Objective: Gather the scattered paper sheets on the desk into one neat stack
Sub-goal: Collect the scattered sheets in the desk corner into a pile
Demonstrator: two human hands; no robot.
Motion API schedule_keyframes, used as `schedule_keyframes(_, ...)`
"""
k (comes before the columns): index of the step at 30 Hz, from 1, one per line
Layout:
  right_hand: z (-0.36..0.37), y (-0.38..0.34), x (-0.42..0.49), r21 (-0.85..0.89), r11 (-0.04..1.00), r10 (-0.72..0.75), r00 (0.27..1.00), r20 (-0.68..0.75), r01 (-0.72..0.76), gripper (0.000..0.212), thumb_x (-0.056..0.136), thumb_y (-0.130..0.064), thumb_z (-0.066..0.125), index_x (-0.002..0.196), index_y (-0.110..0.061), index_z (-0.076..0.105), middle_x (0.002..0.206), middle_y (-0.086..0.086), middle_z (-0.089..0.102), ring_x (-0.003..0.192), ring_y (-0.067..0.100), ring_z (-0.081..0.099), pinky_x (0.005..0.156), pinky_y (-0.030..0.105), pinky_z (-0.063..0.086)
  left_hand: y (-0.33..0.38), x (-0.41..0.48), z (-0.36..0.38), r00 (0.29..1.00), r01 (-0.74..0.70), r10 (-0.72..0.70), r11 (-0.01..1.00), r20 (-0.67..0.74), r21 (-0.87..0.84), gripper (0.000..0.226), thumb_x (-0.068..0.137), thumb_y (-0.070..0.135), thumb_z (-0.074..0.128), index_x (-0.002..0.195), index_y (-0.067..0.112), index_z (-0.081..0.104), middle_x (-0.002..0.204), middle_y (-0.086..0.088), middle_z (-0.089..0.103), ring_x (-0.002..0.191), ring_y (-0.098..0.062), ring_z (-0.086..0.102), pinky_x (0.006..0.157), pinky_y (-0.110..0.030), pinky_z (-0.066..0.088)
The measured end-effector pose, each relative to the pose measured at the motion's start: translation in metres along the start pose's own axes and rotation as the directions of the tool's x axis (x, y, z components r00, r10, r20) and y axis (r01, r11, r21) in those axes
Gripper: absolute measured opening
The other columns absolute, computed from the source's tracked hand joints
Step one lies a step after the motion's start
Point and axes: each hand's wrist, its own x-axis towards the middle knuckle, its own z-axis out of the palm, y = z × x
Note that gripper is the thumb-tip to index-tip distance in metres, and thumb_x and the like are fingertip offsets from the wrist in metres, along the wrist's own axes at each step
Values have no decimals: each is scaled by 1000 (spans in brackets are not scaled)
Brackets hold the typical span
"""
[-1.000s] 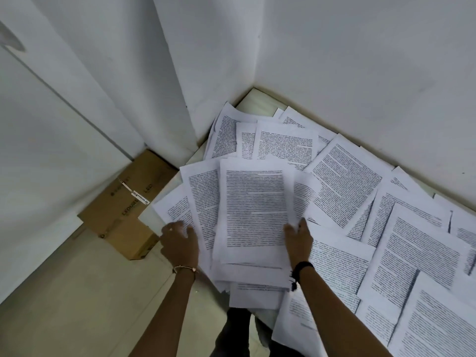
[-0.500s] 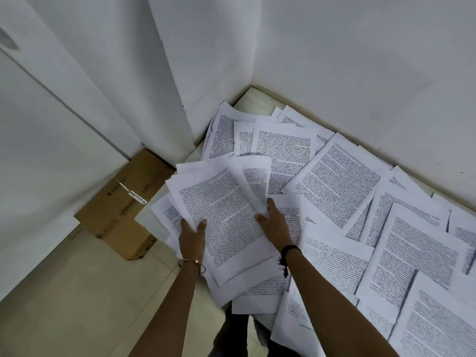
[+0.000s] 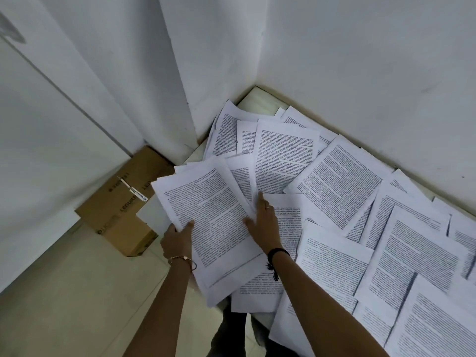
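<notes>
Printed white paper sheets (image 3: 340, 181) lie scattered and overlapping across the desk (image 3: 257, 97) in the room corner. A gathered bundle of sheets (image 3: 211, 220) is tilted to the left at the desk's near-left edge. My left hand (image 3: 177, 240) grips this bundle at its left edge, thumb on top. My right hand (image 3: 265, 220) lies with straight fingers on the bundle's right edge and the sheets beside it. Several sheets hang over the desk's front edge.
A brown cardboard box (image 3: 123, 202) stands on the tiled floor (image 3: 64, 292) left of the desk. White walls (image 3: 360, 73) close in the desk at the back and right. My legs (image 3: 231, 331) show below the desk edge.
The bundle has turned from upright to leaning left and shifted leftward. My left hand moved from flat on the sheets to gripping the edge; my right hand slid up and leftward.
</notes>
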Motion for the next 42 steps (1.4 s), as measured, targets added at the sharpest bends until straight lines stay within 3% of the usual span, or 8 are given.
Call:
schedule_keyframes(4,-4,16,-10,-38,995,-92,994,60,94,83,91,-28,60,152,-14,5,151,10,34,133,29,37,107,41,35,17,7,-10,985,-40,48,998,167,-52,27,76,30,74,90,9,65,92,-12,68,86,-28,64,85,-42,53)
schedule_keyframes(10,-5,28,-24,-3,998,-70,997,17,70,79,93,-36,54,152,-17,6,151,8,36,134,27,39,108,44,37,30,2,0,879,-58,23,997,476,59,44,78,27,69,112,2,59,117,-13,63,108,-27,59,100,-44,45)
schedule_keyframes(19,-33,51,-26,-301,954,49,981,190,11,68,95,-58,30,152,-27,8,160,-8,6,148,13,7,112,52,19,30,-12,-17,912,-93,72,995,405,32,40,91,26,56,122,2,53,116,-16,61,108,-33,57,96,-45,46)
schedule_keyframes(24,-47,66,-27,-454,891,140,941,308,16,82,90,-57,48,150,-36,-3,159,-9,-15,148,20,-6,109,66,14,36,-17,-18,922,-90,100,995,373,-45,36,92,21,54,119,-2,52,110,-15,58,102,-29,55,88,-38,43)
schedule_keyframes(31,-44,57,-38,-385,921,89,993,81,-52,65,93,-38,51,149,-24,22,159,5,15,145,27,18,113,52,25,45,-30,-19,897,-107,124,992,424,-64,20,95,24,47,92,6,57,83,-8,59,80,-24,55,65,-26,42)
schedule_keyframes(33,-41,57,-41,-256,965,76,997,33,-65,60,95,-38,48,148,-20,27,156,7,24,141,27,25,111,47,30,52,-28,-21,940,-150,154,988,305,-36,25,95,25,47,88,2,55,83,-13,55,74,-22,50,62,-27,38)
schedule_keyframes(36,-39,59,-40,-128,988,92,994,50,-85,57,95,-40,48,145,-18,33,152,8,31,138,29,28,112,47,29,54,-15,-30,985,-145,150,988,88,-58,27,94,25,48,87,-1,50,80,-16,48,73,-23,44,64,-33,33)
schedule_keyframes(42,-50,59,-33,-227,970,125,977,174,-83,52,95,-44,48,141,-21,41,158,4,20,142,29,20,111,49,30,47,3,-54,994,-106,110,985,20,-139,25,93,27,51,77,8,48,67,-5,42,65,-18,40,59,-31,32)
